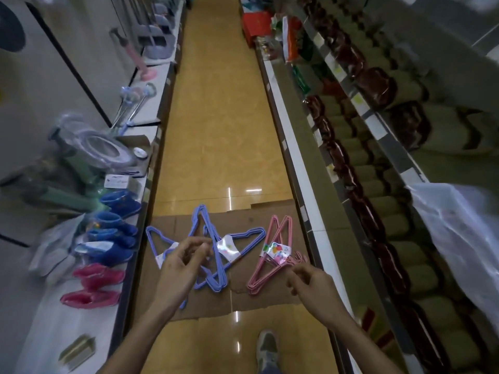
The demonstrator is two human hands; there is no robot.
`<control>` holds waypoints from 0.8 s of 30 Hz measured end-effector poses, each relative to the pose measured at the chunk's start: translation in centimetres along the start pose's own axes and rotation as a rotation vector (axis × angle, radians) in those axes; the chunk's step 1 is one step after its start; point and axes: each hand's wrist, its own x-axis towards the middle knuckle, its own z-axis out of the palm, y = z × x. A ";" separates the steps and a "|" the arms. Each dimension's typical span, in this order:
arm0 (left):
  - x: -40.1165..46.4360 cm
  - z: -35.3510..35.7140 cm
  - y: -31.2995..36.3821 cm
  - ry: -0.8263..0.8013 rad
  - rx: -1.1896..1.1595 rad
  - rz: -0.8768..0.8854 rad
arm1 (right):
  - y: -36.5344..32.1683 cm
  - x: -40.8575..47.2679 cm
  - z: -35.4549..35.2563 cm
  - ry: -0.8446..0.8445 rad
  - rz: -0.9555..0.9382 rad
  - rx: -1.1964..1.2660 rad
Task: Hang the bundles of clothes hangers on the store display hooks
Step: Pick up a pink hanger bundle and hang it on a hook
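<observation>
I look down a narrow store aisle with both arms stretched out over a flattened sheet of cardboard (189, 300) lying on the shiny floor. My left hand (179, 268) hovers with fingers loosely curled and thumb near the fingertips, a narrow grip holding nothing that I can make out. Just past its fingertips, and partly under my palm, lies a pile of blue hanger bundles (213, 238), their triangles overlapping at angles, each banded with a paper label. One more blue bundle (159, 245) lies off the outer side of that hand.

My right hand (310, 282) is also loosely curled, fingertips drawn close together. Right at its fingertips is the pink hanger bundle (272, 255), its hooks pointing toward my fingers and a colourful label wrapped round its middle. I cannot tell whether my fingers touch the hooks.

Beyond my left wrist, a low shelf (81, 325) carries blue rubber boots (113, 238) and pink rubber boots (97, 282). Beyond my right forearm, tiered shelves (378, 184) hold rows of dark packaged goods. My shoe (267, 346) shows between my forearms.
</observation>
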 end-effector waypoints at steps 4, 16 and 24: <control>3.8 4.2 -6.5 -0.022 -0.007 -0.112 | 5.5 5.3 1.7 -0.037 0.122 -0.023; 15.5 14.1 -28.1 -0.069 0.092 -0.144 | 24.5 22.0 11.4 -0.014 0.285 -0.020; 21.7 19.0 -39.7 -0.117 0.060 -0.162 | 36.1 31.4 17.5 0.114 0.364 0.084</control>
